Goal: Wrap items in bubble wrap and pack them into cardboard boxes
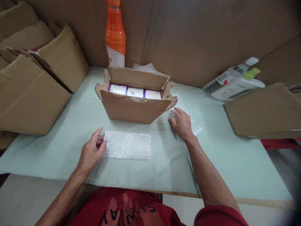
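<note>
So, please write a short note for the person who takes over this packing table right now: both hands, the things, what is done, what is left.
Left hand: open, fingers on the left end of the bubble wrap sheet, which lies flat on the table.
Right hand: open, resting flat on a clear plastic piece right of the open carton.
Done: three white packs sit in a row inside the carton.
Left: the flaps are still open; the wrap is not yet used.

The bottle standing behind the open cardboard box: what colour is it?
Orange, with a white label; the bottle shows in the head view.
</note>
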`<control>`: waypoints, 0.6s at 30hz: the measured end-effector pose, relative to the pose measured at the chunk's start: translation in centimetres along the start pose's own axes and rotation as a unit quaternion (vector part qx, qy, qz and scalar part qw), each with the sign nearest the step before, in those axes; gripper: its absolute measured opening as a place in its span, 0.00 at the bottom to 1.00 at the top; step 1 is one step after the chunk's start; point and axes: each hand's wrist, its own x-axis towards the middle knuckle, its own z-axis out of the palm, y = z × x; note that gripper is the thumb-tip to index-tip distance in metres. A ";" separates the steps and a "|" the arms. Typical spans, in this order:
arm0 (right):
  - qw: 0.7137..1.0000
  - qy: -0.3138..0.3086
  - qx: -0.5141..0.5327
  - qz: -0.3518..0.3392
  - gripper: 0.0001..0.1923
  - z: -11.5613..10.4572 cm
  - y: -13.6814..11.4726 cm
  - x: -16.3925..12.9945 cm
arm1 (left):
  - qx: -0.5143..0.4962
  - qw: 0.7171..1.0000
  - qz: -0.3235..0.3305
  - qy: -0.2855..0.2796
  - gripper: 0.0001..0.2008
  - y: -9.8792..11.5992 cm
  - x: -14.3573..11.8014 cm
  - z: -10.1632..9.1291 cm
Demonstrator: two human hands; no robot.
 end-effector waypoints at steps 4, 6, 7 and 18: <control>0.994 0.065 0.063 -0.059 0.13 -1.7 -3.9 -3.8 | 0.045 0.994 0.073 0.068 0.24 1.3 0.3 -0.5; 0.986 0.056 0.096 -0.120 0.13 -2.1 -7.6 -5.9 | 0.032 0.992 0.110 0.055 0.20 2.1 0.4 -0.4; 0.980 0.039 0.111 -0.158 0.13 -2.0 -9.6 -6.7 | 0.025 0.991 0.126 0.028 0.19 2.4 0.5 -0.2; 0.972 -0.013 0.200 -0.121 0.11 -1.8 -9.2 -10.6 | -0.086 0.985 0.011 -0.152 0.20 1.6 2.7 0.3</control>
